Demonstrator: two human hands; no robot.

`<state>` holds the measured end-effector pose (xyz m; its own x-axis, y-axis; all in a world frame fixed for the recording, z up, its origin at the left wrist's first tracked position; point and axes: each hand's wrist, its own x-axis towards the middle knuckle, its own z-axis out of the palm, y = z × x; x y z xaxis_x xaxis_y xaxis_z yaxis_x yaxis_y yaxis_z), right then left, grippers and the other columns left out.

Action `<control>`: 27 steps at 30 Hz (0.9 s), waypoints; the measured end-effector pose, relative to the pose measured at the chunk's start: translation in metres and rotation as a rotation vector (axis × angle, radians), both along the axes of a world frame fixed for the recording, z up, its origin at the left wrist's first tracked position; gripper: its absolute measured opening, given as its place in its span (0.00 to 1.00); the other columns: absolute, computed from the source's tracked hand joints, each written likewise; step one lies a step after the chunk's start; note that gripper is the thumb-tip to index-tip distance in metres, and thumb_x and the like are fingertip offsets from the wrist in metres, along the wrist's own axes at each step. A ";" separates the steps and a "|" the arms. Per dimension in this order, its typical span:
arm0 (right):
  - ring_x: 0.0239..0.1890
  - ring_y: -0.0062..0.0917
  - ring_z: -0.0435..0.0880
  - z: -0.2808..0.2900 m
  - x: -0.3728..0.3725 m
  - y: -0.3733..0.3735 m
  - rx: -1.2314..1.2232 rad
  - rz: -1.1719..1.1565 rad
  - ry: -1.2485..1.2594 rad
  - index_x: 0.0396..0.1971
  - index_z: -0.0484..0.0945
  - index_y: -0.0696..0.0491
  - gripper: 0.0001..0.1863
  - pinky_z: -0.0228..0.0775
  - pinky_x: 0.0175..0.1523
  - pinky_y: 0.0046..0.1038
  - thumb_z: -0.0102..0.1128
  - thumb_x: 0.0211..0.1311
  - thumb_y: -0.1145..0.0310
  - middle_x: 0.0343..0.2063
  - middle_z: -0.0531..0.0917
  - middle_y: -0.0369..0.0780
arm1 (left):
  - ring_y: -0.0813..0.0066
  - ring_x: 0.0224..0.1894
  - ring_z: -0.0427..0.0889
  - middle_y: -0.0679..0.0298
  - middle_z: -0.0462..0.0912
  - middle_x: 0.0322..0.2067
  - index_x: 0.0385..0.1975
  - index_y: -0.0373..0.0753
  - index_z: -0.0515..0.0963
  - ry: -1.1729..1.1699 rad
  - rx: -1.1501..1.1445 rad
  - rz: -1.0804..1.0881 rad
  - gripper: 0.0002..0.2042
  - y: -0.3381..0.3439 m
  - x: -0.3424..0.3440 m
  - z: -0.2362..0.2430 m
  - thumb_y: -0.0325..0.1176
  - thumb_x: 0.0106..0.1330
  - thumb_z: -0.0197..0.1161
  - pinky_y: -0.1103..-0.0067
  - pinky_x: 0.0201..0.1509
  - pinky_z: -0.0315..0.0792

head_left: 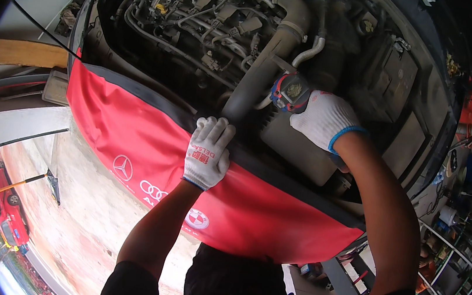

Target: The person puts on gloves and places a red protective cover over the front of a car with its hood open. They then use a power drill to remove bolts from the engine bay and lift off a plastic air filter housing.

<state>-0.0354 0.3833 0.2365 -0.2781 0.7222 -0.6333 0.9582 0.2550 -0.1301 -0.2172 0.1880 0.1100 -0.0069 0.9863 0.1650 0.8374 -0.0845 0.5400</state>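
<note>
My right hand point(327, 120), in a white knit glove with a blue cuff, is closed around a red, blue and dark hand-held power tool point(291, 92). The tool's head lies beside a thick black air pipe point(260, 74) in the engine bay. Its lower end shows under my wrist; what its tip touches is hard to make out. My left hand point(209, 150), gloved too, rests on the red fender cover point(132, 126) along the car's front edge. Its fingers lie stretched out over the dark upper border, near the pipe's lower end, with nothing held.
The engine point(204, 20) with its hoses and metal lines fills the far middle. A dark boxy cover point(394, 78) stands at the right of the bay. Shelving point(451, 268) with small parts is at the lower right. A red car point(8, 202) stands outside at the left.
</note>
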 end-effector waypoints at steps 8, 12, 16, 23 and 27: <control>0.44 0.49 0.86 -0.004 0.003 -0.006 0.027 0.048 -0.013 0.42 0.83 0.55 0.20 0.80 0.50 0.44 0.61 0.55 0.56 0.40 0.86 0.53 | 0.41 0.56 0.72 0.43 0.75 0.52 0.50 0.29 0.76 -0.012 0.017 0.009 0.27 -0.002 0.000 0.003 0.29 0.44 0.55 0.58 0.65 0.65; 0.45 0.49 0.86 -0.006 0.007 -0.008 0.014 -0.017 -0.042 0.45 0.83 0.52 0.20 0.80 0.51 0.45 0.60 0.55 0.57 0.42 0.87 0.51 | 0.42 0.56 0.71 0.43 0.75 0.53 0.50 0.29 0.76 -0.010 0.019 0.004 0.28 -0.003 -0.004 0.004 0.29 0.44 0.55 0.58 0.64 0.66; 0.44 0.48 0.86 -0.006 0.004 -0.021 0.085 -0.061 -0.040 0.43 0.84 0.52 0.20 0.80 0.50 0.45 0.61 0.55 0.56 0.40 0.87 0.51 | 0.43 0.56 0.72 0.44 0.75 0.53 0.51 0.30 0.75 -0.013 0.027 -0.022 0.27 -0.005 -0.009 0.003 0.29 0.45 0.55 0.58 0.64 0.66; 0.41 0.46 0.87 0.030 0.004 -0.066 0.264 -0.128 0.108 0.44 0.83 0.53 0.23 0.81 0.48 0.40 0.67 0.53 0.53 0.36 0.87 0.49 | 0.45 0.59 0.71 0.46 0.75 0.55 0.51 0.31 0.75 -0.033 0.046 -0.035 0.25 -0.010 -0.016 -0.001 0.30 0.49 0.56 0.57 0.66 0.65; 0.37 0.30 0.89 0.071 0.011 -0.151 -0.071 -0.753 0.647 0.45 0.83 0.57 0.18 0.82 0.45 0.31 0.71 0.54 0.68 0.36 0.89 0.42 | 0.48 0.54 0.71 0.50 0.77 0.50 0.45 0.35 0.76 -0.166 0.096 -0.032 0.20 -0.012 -0.025 0.005 0.27 0.48 0.57 0.60 0.65 0.64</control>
<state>-0.0241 0.2324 0.3070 -0.0696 0.8184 -0.5704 0.6058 -0.4196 -0.6760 -0.2424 0.1756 0.1151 -0.0109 0.9663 0.2573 0.7337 -0.1671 0.6586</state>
